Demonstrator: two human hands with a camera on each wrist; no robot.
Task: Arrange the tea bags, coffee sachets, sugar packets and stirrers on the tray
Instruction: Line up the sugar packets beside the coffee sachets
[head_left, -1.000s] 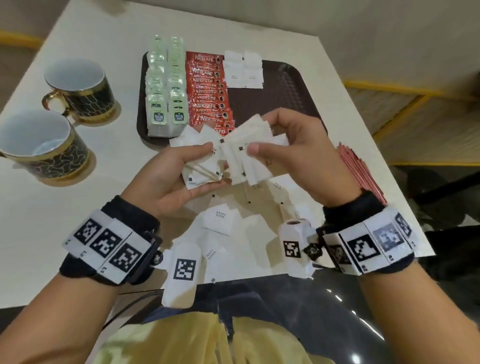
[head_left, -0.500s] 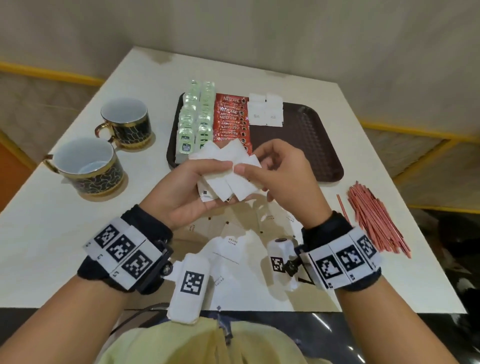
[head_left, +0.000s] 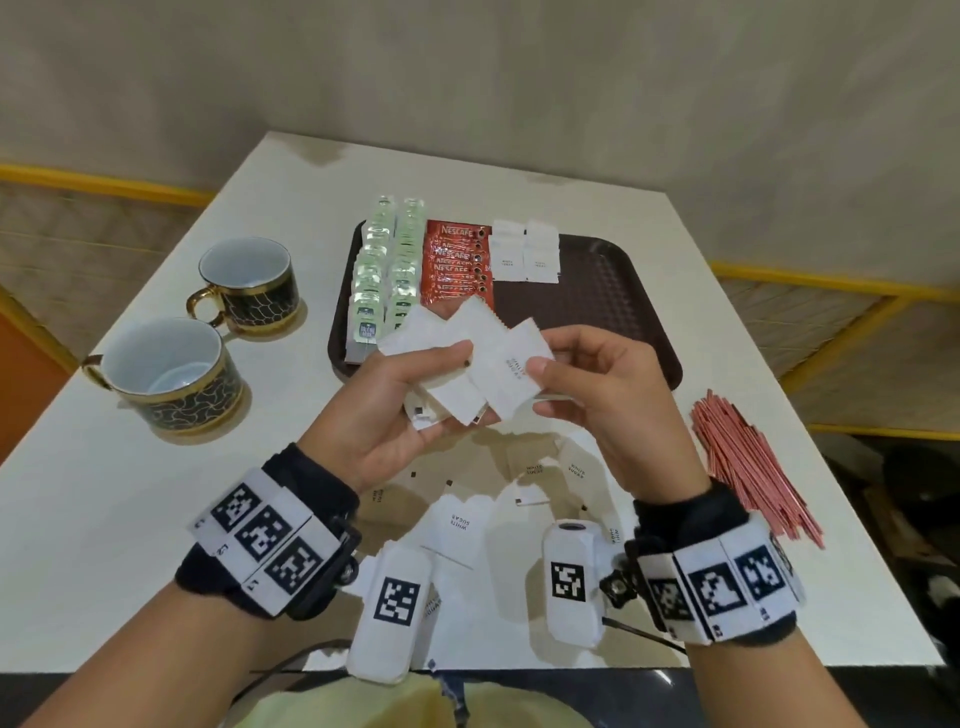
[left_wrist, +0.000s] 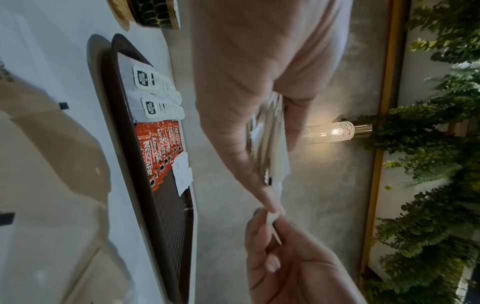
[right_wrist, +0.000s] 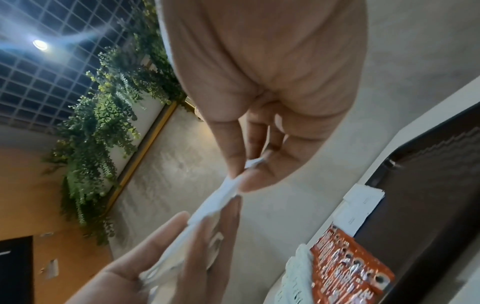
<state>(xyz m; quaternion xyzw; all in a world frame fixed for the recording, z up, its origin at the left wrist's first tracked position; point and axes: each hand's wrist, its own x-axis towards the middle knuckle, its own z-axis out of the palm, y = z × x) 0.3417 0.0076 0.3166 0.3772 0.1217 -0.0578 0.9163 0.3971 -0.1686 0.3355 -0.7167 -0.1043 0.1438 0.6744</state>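
Now both hands are raised above the counter (head_left: 130, 499), in front of the near edge of the brown tray (head_left: 613, 312). The left hand (head_left: 387, 410) holds a fanned bundle of white sugar packets (head_left: 457, 338), its grip closed around them with the thumb pressed on top. The right hand (head_left: 602, 395) pinches one packet (head_left: 511, 371) of this fan between thumb and fingers; from the right wrist view the thumb and forefinger meet on the paper edge.

On the tray, at 11 o'clock from the hands, two rows of tea bags (head_left: 387, 280) lie along the left side. Just beside them, to the right, is a row of red coffee sachets (head_left: 457, 265), and next to these two small piles of sugar packets (head_left: 524, 252) at the far edge. The right half of the tray is bare.

More loose sugar packets (head_left: 457, 519) lie on the counter at 6 o'clock, under the wrists. A heap of red stirrers (head_left: 748, 462) lies on the counter at 4 o'clock, well apart from the tray. Two dark cups with gold rims (head_left: 208, 322) stand at 9 o'clock.
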